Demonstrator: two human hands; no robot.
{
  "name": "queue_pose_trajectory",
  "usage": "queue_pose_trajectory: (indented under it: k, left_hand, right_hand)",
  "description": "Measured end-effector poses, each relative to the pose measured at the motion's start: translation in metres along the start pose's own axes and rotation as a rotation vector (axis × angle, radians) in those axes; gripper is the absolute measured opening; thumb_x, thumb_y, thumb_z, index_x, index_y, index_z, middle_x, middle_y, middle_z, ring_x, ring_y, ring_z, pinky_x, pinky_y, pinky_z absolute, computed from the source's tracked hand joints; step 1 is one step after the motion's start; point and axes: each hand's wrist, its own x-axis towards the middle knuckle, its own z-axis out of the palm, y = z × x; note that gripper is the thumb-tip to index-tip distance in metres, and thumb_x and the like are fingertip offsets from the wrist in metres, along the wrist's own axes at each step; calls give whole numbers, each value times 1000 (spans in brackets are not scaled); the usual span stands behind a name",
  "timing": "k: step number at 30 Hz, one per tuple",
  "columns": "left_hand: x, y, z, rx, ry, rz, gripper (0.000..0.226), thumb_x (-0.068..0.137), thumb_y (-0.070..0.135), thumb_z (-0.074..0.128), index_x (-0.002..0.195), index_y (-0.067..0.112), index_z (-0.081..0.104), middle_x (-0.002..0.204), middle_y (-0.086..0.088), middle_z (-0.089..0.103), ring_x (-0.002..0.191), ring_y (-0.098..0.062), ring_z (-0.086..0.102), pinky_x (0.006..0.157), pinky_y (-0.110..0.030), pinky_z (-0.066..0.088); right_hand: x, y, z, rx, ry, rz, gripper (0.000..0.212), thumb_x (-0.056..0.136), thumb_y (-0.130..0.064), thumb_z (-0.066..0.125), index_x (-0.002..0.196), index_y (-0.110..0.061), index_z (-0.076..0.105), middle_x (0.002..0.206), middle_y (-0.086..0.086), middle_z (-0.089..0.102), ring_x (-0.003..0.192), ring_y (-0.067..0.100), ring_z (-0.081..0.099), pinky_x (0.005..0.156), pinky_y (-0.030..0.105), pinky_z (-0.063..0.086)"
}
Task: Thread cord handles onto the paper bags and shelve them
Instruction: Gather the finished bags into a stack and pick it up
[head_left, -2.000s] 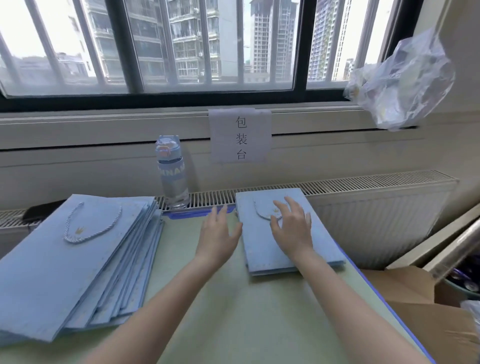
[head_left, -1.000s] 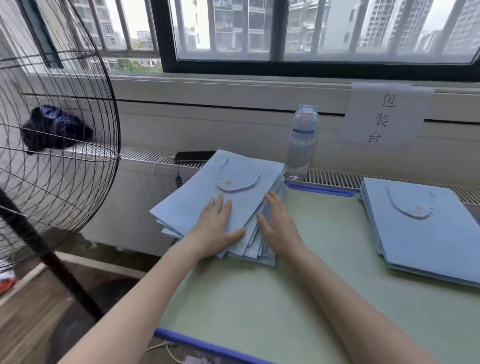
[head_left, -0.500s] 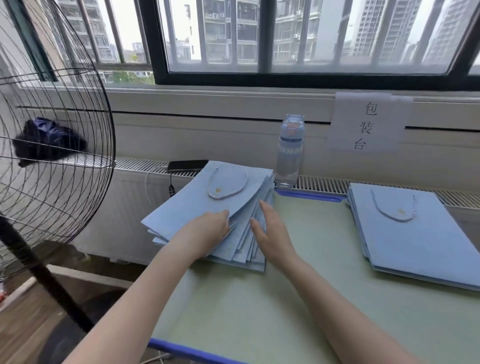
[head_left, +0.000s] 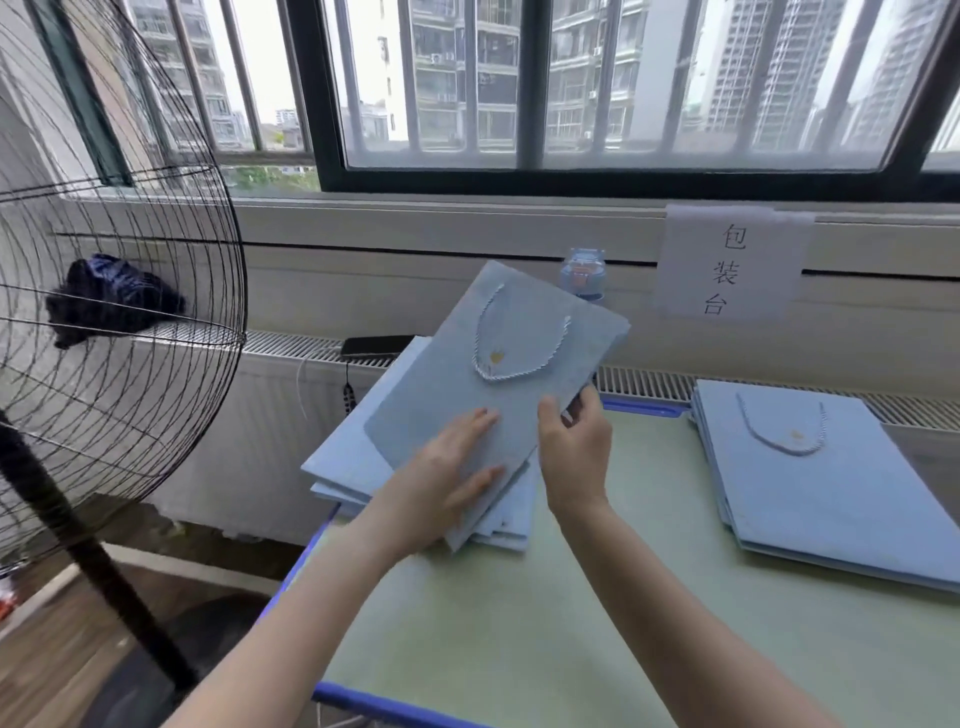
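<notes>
Right hand (head_left: 576, 452) pinches the bag (head_left: 457, 384), left hand (head_left: 441, 493) flat on it; bag newly raised off the stack (head_left: 348, 467), handle (head_left: 519, 372) threaded, so shelving likely follows.

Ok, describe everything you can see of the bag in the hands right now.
The raised bag is flat-folded pale blue paper, with a twisted white cord handle looped on its face around a small gold emblem. It tilts, far end up, above the left stack. The left hand lies flat on its near end; the right hand pinches its right edge.
</notes>
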Motion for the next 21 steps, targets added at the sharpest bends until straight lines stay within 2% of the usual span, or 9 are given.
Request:
queue_pose_trajectory:
  k: [3, 6, 8, 10, 12, 14, 15, 18, 21]
  left_hand:
    - [24, 27, 4, -168, 142, 23, 66, 93, 30, 56, 149, 22, 22, 149, 15, 23, 138, 2, 21, 111, -11, 14]
    - [51, 51, 10, -276, 176, 84, 72, 90, 33, 62, 149, 23, 21, 154, 7, 27, 140, -3, 25, 115, -24, 23]
    - [66, 67, 17, -349, 192, 130, 75, 85, 42, 61, 147, 28, 21, 153, 7, 30, 139, -5, 29, 112, -29, 31]
    - [76, 82, 23, -437, 234, 145, 67, 86, 36, 59, 145, 28, 27, 145, 7, 40, 132, -3, 39, 104, -24, 39]
    - [82, 88, 27, -445, 317, 136, 49, 93, 18, 56, 140, 16, 41, 121, 4, 60, 110, -2, 57, 86, -15, 48]
    - [85, 83, 29, -440, 444, 66, 28, 96, 9, 51, 124, 9, 55, 89, 8, 65, 78, 0, 61, 68, -16, 47]
    - [85, 80, 28, -505, 490, 20, 22, 96, 7, 51, 116, 11, 59, 84, 8, 65, 73, -1, 59, 66, -18, 46]
    - [81, 70, 28, -710, 542, -98, 21, 95, 3, 52, 107, 18, 59, 86, 8, 67, 72, -1, 61, 66, -15, 46]
    - [75, 60, 28, -775, 486, -162, 23, 95, 1, 51, 110, 16, 60, 87, 6, 68, 70, 3, 63, 64, -9, 45]
  right_hand:
    - [7, -22, -9, 4, 20, -136, 20, 94, -2, 50, 111, -9, 58, 89, -11, 65, 75, -6, 63, 70, 11, 46]
    - [16, -43, -22, 39, 16, -204, 24, 96, -5, 48, 116, -8, 60, 95, -11, 68, 87, 2, 66, 77, 16, 49]
    - [19, -51, -34, 62, -81, -228, 27, 97, -15, 45, 117, -11, 62, 100, -7, 70, 94, 7, 66, 81, 23, 51]
    - [21, -55, -45, 91, -230, -222, 39, 94, -30, 41, 124, -16, 60, 117, -4, 67, 112, 10, 61, 94, 29, 48]
    - [22, -54, -54, 12, -313, -216, 43, 90, -41, 38, 125, -26, 57, 131, -10, 57, 125, 3, 50, 104, 23, 40]
    - [26, -48, -64, -163, -282, -241, 42, 92, -38, 35, 125, -24, 57, 135, -16, 49, 129, -4, 41, 107, 16, 32]
    - [28, -43, -70, -272, -241, -254, 45, 93, -36, 33, 127, -21, 57, 137, -16, 45, 132, -3, 37, 109, 17, 28]
    - [37, -26, -92, -549, -104, -249, 49, 94, -34, 34, 135, -15, 51, 151, -1, 31, 141, 12, 23, 111, 20, 17]
    - [44, -16, -115, -553, 74, -183, 45, 98, -22, 47, 141, -11, 38, 153, 6, 22, 143, 18, 18, 109, 12, 16]
